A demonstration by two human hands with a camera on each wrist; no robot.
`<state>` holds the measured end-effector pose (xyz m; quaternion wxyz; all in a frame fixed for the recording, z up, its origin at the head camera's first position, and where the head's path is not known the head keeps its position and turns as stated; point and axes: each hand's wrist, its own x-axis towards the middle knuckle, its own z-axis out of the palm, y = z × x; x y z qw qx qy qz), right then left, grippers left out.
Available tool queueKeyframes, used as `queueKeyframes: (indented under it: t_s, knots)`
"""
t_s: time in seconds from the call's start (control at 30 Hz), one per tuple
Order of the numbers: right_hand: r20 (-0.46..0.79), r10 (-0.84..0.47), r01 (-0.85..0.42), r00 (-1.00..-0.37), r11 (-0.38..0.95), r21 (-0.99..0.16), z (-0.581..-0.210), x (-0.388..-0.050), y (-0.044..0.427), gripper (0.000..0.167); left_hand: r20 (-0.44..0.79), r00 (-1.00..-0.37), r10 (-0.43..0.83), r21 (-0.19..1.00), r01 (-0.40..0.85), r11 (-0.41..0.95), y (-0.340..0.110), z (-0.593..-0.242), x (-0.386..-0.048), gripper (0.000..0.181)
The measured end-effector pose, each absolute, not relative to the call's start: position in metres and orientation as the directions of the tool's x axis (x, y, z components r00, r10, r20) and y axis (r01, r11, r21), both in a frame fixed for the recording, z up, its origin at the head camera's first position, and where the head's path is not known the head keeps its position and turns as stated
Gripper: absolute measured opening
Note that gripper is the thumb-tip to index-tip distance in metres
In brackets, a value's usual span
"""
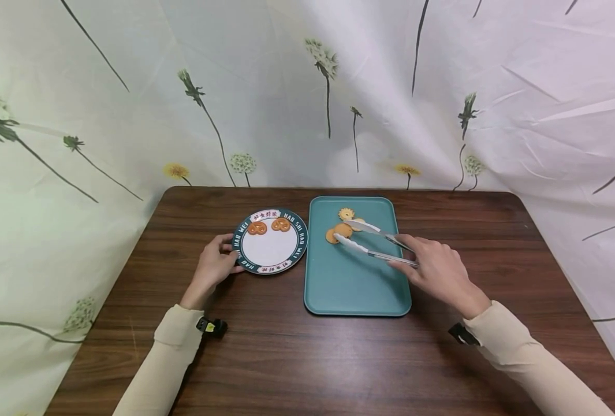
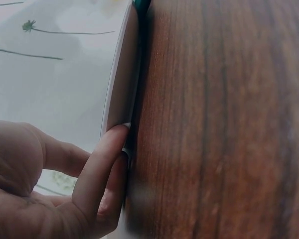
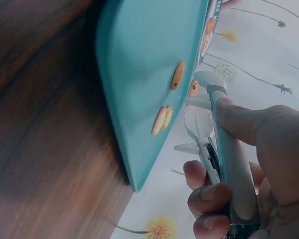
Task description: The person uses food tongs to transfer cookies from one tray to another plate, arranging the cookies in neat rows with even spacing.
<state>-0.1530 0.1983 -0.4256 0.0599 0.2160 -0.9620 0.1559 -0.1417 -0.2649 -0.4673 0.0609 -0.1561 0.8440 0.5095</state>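
My left hand point(image 1: 216, 264) grips the left rim of a round plate point(image 1: 269, 248) with a dark patterned border; in the left wrist view its fingers point(image 2: 97, 169) hold the plate's edge point(image 2: 120, 74). Two pretzel-shaped biscuits point(image 1: 280, 224) lie on the plate's upper part. In my right hand point(image 1: 439, 270) are metal tongs point(image 1: 390, 256) with white tips, parted above the biscuits on the teal tray point(image 1: 358, 289). Round biscuits point(image 1: 342, 231) lie close together there, beside a flower-edged one point(image 1: 346, 214). The right wrist view shows fingers wrapped round the tongs point(image 3: 231, 164).
The tray stands right of the plate on a dark wooden table point(image 1: 255, 358). Behind and at both sides hangs a pale cloth point(image 1: 281, 104) printed with dandelions.
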Motion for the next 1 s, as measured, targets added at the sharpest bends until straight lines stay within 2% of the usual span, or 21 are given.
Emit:
queueKeyframes:
  t_s: [1.0]
  knots:
    - [0.206, -0.504, -0.545, -0.839, 0.785, -0.295, -0.424, -0.170, 0.129, 0.054, -0.259, -0.942, -0.213, 0.838, -0.329, 0.435, -0.264, -0.468, -0.140, 0.056]
